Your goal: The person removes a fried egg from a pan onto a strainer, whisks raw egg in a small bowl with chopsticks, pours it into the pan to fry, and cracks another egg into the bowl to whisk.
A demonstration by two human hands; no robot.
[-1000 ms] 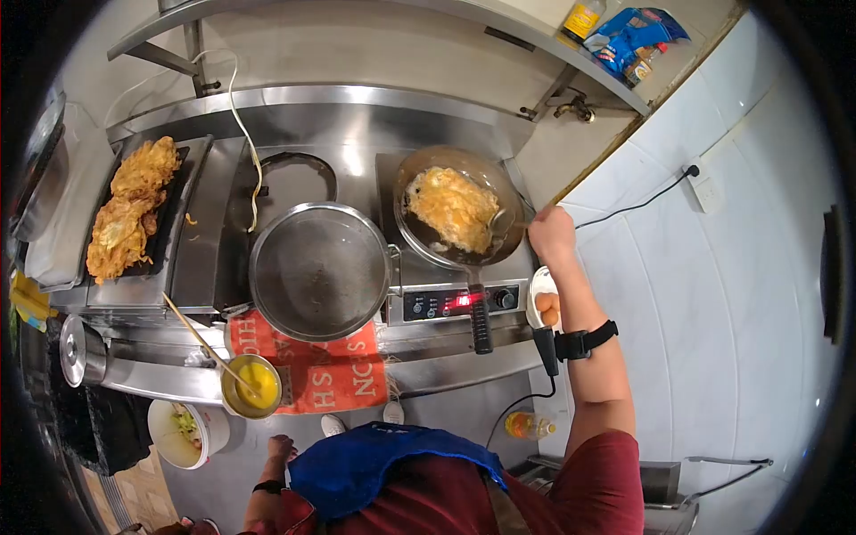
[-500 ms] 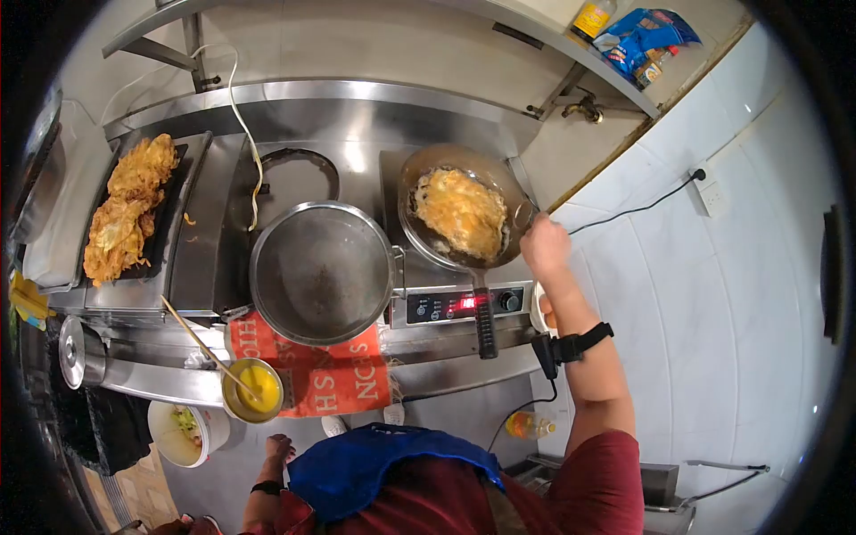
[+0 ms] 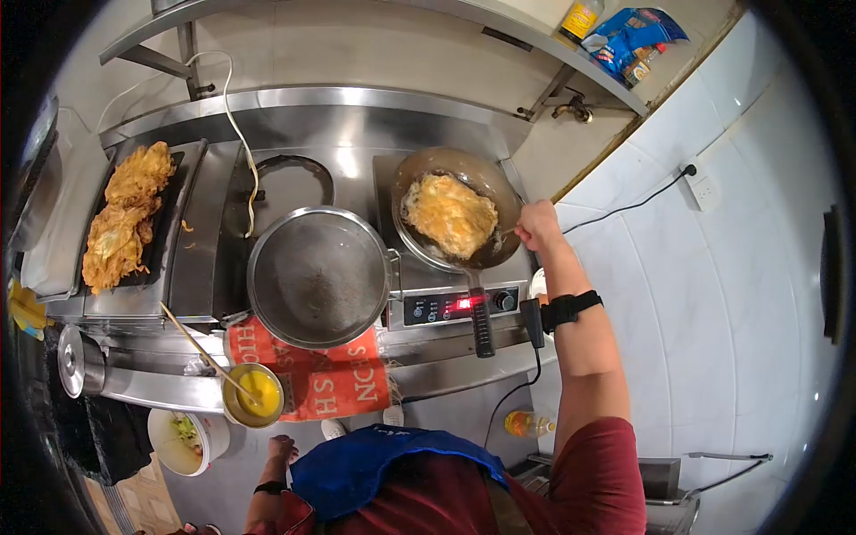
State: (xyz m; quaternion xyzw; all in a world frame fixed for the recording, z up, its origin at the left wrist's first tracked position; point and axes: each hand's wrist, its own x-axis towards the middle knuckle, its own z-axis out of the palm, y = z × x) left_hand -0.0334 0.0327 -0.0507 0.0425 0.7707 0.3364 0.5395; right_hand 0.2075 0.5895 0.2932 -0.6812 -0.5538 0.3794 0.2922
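My right hand [image 3: 538, 226] is closed round the handle of a utensil [image 3: 506, 234] at the right rim of the pan [image 3: 495, 184]. The utensil's head lies inside the pan, beside a golden fried egg cake [image 3: 450, 215] in oil. The pan rests on an induction cooker [image 3: 437, 306] with a lit red display, its black handle pointing toward me. My left hand [image 3: 283, 448] hangs low by the blue apron, away from the counter, fingers curled; whether it holds anything is unclear.
A large metal pot [image 3: 318, 276] stands left of the pan. Fried cakes [image 3: 120, 234] lie on a dark tray at far left. A bowl of beaten egg [image 3: 259, 392] with chopsticks sits at the counter edge, by a red cloth [image 3: 348, 383]. A white bucket [image 3: 189, 443] is below.
The utensil in my right hand has shifted within the right side of the pan, and the cake has moved slightly. My right forearm now covers most of the bowl of eggs. My left hand stays low.
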